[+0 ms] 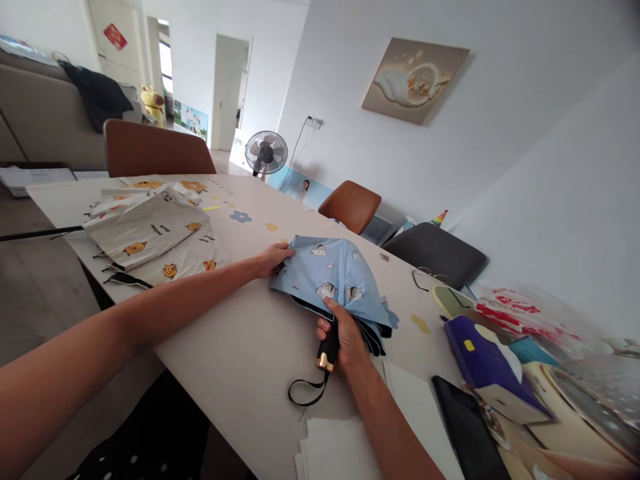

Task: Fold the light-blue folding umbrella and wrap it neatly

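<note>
A light-blue folding umbrella (330, 273) with cartoon animal prints lies loosely folded over the table, its dark underside showing along the lower edge. My right hand (345, 337) is closed around its black handle, which has a gold-coloured end and a black wrist strap (307, 402). My left hand (275, 259) pinches the umbrella's fabric at its left edge; some of the fingers are hidden behind the cloth. To the left, a cream umbrella (155, 237) with orange cartoon prints lies half folded, its dark shaft pointing left off the table.
White sheets (337, 450), a black tablet-like device (467, 427), a purple box (493, 367) and eyeglasses (425, 279) lie on the table's right side. Chairs, one brown (160, 150) and one dark grey (435, 250), stand around it. A fan (267, 153) is beyond the far end.
</note>
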`<state>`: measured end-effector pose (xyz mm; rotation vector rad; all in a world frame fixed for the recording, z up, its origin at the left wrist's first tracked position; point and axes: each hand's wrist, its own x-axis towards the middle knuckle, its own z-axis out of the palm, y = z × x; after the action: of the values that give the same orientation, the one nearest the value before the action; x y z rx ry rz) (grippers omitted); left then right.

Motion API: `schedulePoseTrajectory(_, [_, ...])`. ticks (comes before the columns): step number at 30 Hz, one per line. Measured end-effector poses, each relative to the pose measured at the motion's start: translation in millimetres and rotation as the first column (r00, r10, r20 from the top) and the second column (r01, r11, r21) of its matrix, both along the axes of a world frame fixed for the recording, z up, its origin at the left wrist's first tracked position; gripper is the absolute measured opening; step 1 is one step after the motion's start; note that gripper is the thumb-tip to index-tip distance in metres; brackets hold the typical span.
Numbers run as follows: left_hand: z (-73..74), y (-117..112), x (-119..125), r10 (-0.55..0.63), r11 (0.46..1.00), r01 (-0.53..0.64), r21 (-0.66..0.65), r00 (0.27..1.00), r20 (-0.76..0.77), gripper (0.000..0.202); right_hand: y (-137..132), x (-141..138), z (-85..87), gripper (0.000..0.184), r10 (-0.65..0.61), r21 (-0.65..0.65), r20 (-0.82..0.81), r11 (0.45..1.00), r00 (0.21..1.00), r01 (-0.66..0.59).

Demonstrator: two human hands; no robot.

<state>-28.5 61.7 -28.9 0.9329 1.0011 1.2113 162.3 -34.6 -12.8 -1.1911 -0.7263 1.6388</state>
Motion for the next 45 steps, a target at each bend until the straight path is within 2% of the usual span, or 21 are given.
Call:
schedulePoseTrajectory(4, [1.4, 2.0, -1.4, 0.019, 1.0, -0.019, -0.025, 0.999, 0.026, 0.023, -2.1, -2.8, -2.1, 0.031, -0.014, 0.042, 0.041, 0.999, 0.999, 0.013])
schedulePoseTrajectory(6, [3.0, 3.2, -2.8, 0.059, 0.998, -0.059, -0.005, 0.998, -0.023, 0.027, -2.5, -2.9, -3.2, 0.031, 0.005, 0.033, 0.056, 0.999, 0.998, -0.007])
schedulePoseTrajectory(11, [8.8, 1.9, -3.4, 0.294, 0.955, -0.279, 0.098, 0.931, -0.218, 0.015, -1.7, -0.1, -2.0, 0.029, 0.055, 0.0, 0.043, 0.998, 0.998, -0.055])
schedulePoseTrajectory(13, [15.1, -6.2, 3.2, 0.414, 0.902, -0.337, 0.269, 0.851, -0.324, 0.012, -0.6, 2.1, -0.3, 0.028, 0.083, -0.026, 0.014, 0.996, 0.996, -0.083])
schedulePoseTrajectory(14, [19.3, -12.7, 8.9, 0.462, 0.865, -0.307, 0.397, 0.797, -0.389, 0.014, 0.1, 3.4, 0.4, 0.028, 0.098, -0.043, -0.004, 0.994, 0.995, -0.098])
schedulePoseTrajectory(15, [23.9, -20.6, 15.9, 0.5, 0.813, -0.21, 0.544, 0.73, -0.466, 0.017, 0.9, 4.8, 0.9, 0.028, 0.112, -0.062, -0.023, 0.992, 0.993, -0.114])
schedulePoseTrajectory(16, [28.7, -29.5, 23.8, 0.477, 0.779, -0.055, 0.625, 0.699, -0.533, 0.017, 1.8, 6.1, 1.1, 0.027, 0.116, -0.07, -0.047, 0.99, 0.992, -0.119])
schedulePoseTrajectory(17, [33.2, -38.6, 31.9, 0.396, 0.746, 0.142, 0.651, 0.69, -0.605, 0.014, 2.7, 7.2, 1.1, 0.027, 0.111, -0.062, -0.08, 0.991, 0.991, -0.116])
schedulePoseTrajectory(18, [37.1, -47.3, 39.5, 0.306, 0.689, 0.339, 0.641, 0.666, -0.681, 0.01, 3.5, 8.1, 0.9, 0.026, 0.108, -0.042, -0.117, 0.993, 0.987, -0.114])
schedulePoseTrajectory(19, [40.2, -55.0, 46.0, 0.268, 0.616, 0.48, 0.624, 0.618, -0.739, 0.01, 4.2, 8.7, 0.7, 0.025, 0.115, -0.016, -0.156, 0.993, 0.981, -0.119])
schedulePoseTrajectory(21, [44.0, -65.7, 54.0, 0.27, 0.516, 0.625, 0.586, 0.53, -0.804, 0.013, 5.1, 9.2, 0.0, 0.022, 0.142, 0.036, -0.218, 0.99, 0.966, -0.137])
schedulePoseTrajectory(24, [45.7, -70.3, 54.9, 0.33, 0.472, 0.685, 0.555, 0.447, -0.832, 0.014, 5.3, 8.6, -0.5, 0.019, 0.17, 0.03, -0.238, 0.985, 0.956, -0.167])
schedulePoseTrajectory(31, [44.8, -72.4, 53.1, 0.5, 0.328, 0.778, 0.536, 0.338, -0.797, 0.012, 6.1, 7.0, -0.5, 0.019, 0.132, 0.033, -0.202, 0.991, 0.97, -0.128])
schedulePoseTrajectory(36, [42.7, -77.8, 59.7, 0.593, 0.362, 0.753, 0.549, 0.268, -0.759, 0.017, 7.0, 7.1, -1.0, 0.02, 0.124, 0.037, -0.23, 0.992, 0.965, -0.118])
schedulePoseTrajectory(38, [41.4, -78.4, 61.1, 0.617, 0.349, 0.763, 0.545, 0.251, -0.746, 0.018, 7.3, 7.1, -1.4, 0.019, 0.117, 0.023, -0.23, 0.993, 0.966, -0.114])
schedulePoseTrajectory(40, [40.3, -78.5, 61.7, 0.628, 0.33, 0.774, 0.54, 0.247, -0.738, 0.017, 8.0, 7.4, -1.9, 0.019, 0.11, 0.003, -0.23, 0.994, 0.967, -0.112])
schedulePoseTrajectory(45, [41.9, -77.9, 59.5, 0.557, 0.348, 0.773, 0.531, 0.285, -0.78, 0.021, 9.8, 9.3, -1.0, 0.018, 0.124, -0.003, -0.262, 0.992, 0.957, -0.13])
